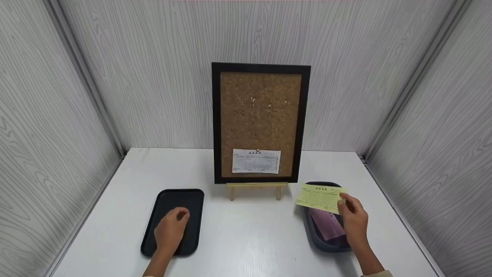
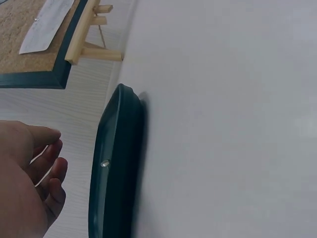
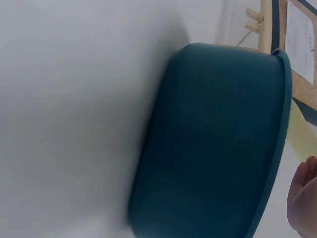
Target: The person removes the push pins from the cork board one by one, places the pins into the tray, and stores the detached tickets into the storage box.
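Note:
My right hand (image 1: 354,217) pinches a yellow printed slip (image 1: 321,197) by its right edge, between thumb and fingers. The slip is held above a dark oval bin (image 1: 326,246), overlapping its far end in the head view. Inside that bin lies a pink slip (image 1: 327,224). On the left, my left hand (image 1: 171,229) is over a dark tray (image 1: 194,242), its thumb and index fingertips close together; I cannot tell whether something tiny is between them. A small shiny pin (image 2: 105,162) shows in the tray in the left wrist view.
A black-framed cork board (image 1: 261,111) stands at the back on a wooden easel (image 1: 257,185). One white printed slip (image 1: 256,161) is pinned low on it. Pale wood-grain panels (image 1: 165,77) enclose the white table (image 1: 246,238) at the back and sides.

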The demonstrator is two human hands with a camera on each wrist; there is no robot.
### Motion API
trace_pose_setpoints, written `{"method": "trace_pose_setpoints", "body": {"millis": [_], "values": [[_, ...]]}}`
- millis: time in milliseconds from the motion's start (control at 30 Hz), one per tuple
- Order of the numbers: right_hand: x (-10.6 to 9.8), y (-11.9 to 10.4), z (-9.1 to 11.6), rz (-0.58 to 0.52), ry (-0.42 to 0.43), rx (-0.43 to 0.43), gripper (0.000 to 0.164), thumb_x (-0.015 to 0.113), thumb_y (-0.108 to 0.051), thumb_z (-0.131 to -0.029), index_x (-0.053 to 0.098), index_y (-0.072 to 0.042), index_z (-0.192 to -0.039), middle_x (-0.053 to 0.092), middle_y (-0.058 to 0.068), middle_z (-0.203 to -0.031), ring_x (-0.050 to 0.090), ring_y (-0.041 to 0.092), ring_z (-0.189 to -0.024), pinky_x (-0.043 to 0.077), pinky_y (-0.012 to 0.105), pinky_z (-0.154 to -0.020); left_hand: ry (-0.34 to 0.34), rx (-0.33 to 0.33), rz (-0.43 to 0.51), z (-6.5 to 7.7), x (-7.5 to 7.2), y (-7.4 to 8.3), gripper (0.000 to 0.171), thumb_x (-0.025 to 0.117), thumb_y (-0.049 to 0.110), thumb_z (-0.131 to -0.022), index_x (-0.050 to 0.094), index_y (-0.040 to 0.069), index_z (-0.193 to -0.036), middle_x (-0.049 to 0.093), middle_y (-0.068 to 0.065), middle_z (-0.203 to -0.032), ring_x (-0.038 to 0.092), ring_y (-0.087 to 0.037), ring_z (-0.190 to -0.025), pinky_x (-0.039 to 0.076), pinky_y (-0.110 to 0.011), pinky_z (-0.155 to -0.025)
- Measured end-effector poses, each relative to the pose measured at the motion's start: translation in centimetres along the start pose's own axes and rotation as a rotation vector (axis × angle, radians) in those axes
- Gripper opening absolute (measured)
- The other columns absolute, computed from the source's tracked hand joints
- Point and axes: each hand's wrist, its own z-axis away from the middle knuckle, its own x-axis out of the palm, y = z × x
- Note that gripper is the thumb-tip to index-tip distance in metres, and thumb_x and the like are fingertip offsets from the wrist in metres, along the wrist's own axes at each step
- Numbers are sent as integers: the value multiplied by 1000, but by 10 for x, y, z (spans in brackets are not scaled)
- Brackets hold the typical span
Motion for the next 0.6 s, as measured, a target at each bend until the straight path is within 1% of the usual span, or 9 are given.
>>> {"method": "trace_pose_setpoints", "body": {"millis": [67,167,267,400,500,600], "values": [[-6,4,1,24,23,24,39,59,-27,-103,60,-8,-137,57,6,-130,56,3,-108,49,9,-82,-14,-16,-15,1,0,-3,9,70,24,-95,75,20,-101,75,2,-100,68,-17,-83,48,-36,-66],[-14,9,2,67,58,43,37,59,-26,-103,61,-9,-136,58,6,-126,58,2,-100,50,11,-77,-39,-41,-33,0,-2,-6,11,70,25,-95,76,19,-102,75,2,-100,69,-18,-84,48,-36,-65],[-21,15,3,129,87,43,36,58,-23,-103,62,-8,-135,59,9,-123,57,0,-91,49,12,-73,-68,-64,-47,0,-3,-9,11,70,25,-95,75,19,-102,75,1,-100,69,-19,-84,48,-38,-65],[-28,21,3,215,100,36,35,57,-18,-103,62,-4,-134,59,13,-125,55,-4,-87,46,10,-70,-103,-90,-72,-1,-3,-13,9,69,24,-94,75,20,-100,75,1,-99,69,-18,-82,48,-39,-64],[-29,24,3,267,70,45,34,56,-16,-102,63,-2,-133,60,15,-128,57,4,-95,45,9,-71,-120,-101,-86,-1,-2,-15,8,70,23,-94,75,20,-99,75,2,-97,69,-17,-80,47,-38,-62],[-28,26,3,335,28,27,33,57,-13,-102,63,-1,-131,60,19,-129,58,18,-107,44,9,-74,-137,-106,-89,-1,-1,-16,9,70,22,-94,75,18,-100,75,2,-93,67,-16,-76,47,-37,-60]]}}
